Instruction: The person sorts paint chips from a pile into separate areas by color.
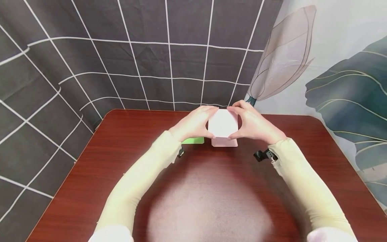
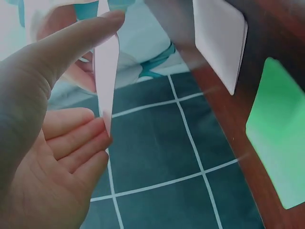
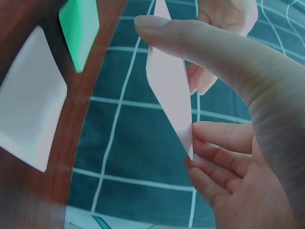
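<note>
Both hands hold one pale pink square sheet of paper above the back of the table. My left hand pinches its left edge, thumb at the near corner and fingertips at the far one. At the opposite edge, my right hand pinches it the same way. In both wrist views the sheet is seen nearly edge-on, raised off the table. Below it lies a pale pink square stack, mostly hidden by the held sheet in the head view. Beside that stack is a green square, partly covered by my left hand from above.
The reddish-brown wooden table ends just behind the hands. A dark grey cloth with a white grid hangs at the back and left. On the right hangs a white curtain with leaf patterns. Dark straps show at the wrists.
</note>
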Demonstrator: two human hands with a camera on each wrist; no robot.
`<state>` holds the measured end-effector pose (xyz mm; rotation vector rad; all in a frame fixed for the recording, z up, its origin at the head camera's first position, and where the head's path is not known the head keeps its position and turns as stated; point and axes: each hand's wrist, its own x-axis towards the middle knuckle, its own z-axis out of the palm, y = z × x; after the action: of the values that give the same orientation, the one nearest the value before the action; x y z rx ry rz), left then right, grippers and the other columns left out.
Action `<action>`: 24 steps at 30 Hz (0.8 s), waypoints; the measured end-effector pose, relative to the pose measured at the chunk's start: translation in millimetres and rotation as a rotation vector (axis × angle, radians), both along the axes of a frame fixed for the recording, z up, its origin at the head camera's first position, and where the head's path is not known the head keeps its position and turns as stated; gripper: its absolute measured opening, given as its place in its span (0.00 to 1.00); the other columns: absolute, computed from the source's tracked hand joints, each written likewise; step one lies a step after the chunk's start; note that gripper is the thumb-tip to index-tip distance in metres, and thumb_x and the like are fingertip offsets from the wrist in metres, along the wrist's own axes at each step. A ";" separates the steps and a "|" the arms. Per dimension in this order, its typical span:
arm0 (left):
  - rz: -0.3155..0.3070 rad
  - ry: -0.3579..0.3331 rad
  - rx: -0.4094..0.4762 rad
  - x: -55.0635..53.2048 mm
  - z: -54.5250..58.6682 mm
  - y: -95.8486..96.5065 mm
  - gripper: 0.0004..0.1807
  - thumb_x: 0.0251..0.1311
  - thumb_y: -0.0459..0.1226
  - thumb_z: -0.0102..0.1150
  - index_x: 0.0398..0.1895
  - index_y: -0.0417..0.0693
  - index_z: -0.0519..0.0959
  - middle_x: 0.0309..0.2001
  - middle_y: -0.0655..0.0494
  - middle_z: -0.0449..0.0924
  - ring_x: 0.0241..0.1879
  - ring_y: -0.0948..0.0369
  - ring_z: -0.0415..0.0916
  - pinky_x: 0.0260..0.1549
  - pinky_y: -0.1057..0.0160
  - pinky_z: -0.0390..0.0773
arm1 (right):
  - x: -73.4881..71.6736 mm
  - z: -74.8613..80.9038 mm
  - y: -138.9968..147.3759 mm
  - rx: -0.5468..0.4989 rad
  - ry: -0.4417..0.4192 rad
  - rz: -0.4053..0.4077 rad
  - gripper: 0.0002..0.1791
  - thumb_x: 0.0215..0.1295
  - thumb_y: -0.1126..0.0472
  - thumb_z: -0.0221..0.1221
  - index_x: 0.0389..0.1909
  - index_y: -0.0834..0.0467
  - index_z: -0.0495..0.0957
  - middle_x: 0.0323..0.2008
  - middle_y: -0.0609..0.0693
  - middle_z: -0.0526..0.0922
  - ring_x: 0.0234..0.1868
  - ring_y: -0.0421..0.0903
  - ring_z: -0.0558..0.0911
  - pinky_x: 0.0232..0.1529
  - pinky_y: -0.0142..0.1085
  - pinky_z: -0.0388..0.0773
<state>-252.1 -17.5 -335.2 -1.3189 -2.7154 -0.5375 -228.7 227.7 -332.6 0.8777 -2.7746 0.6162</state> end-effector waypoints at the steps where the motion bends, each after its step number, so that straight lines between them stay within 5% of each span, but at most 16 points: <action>1: 0.003 -0.004 -0.001 -3.7 1.2 1.8 0.50 0.48 0.47 0.81 0.72 0.35 0.67 0.68 0.46 0.71 0.69 0.51 0.65 0.69 0.64 0.59 | -3.4 1.5 1.4 0.003 -0.005 -0.003 0.54 0.31 0.51 0.86 0.62 0.69 0.76 0.54 0.59 0.72 0.56 0.57 0.71 0.57 0.50 0.72; 6: 0.018 -0.039 -0.002 -18.6 -4.8 11.2 0.51 0.47 0.48 0.82 0.71 0.34 0.68 0.67 0.45 0.72 0.68 0.51 0.66 0.69 0.63 0.60 | -17.2 -0.3 8.0 0.021 -0.050 -0.010 0.51 0.32 0.54 0.85 0.62 0.70 0.76 0.54 0.61 0.73 0.56 0.59 0.73 0.57 0.52 0.73; 12: 0.037 -0.110 -0.026 -29.0 -30.7 22.1 0.53 0.44 0.49 0.83 0.70 0.33 0.69 0.66 0.44 0.74 0.66 0.51 0.68 0.67 0.63 0.64 | -27.6 -22.3 13.3 0.061 -0.134 -0.017 0.48 0.35 0.56 0.83 0.60 0.71 0.77 0.55 0.63 0.74 0.55 0.60 0.74 0.58 0.52 0.73; 24: 0.086 -0.245 -0.089 -29.5 -72.5 31.8 0.54 0.43 0.50 0.83 0.71 0.34 0.69 0.67 0.44 0.73 0.66 0.53 0.68 0.66 0.62 0.65 | -36.7 -70.5 15.2 0.085 -0.281 -0.020 0.50 0.37 0.52 0.83 0.62 0.72 0.76 0.55 0.63 0.75 0.55 0.59 0.75 0.59 0.51 0.73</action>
<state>-281.7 14.3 -407.7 -1.2211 -3.0105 -0.6139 -265.4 242.8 -403.1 0.8364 -3.0764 0.6686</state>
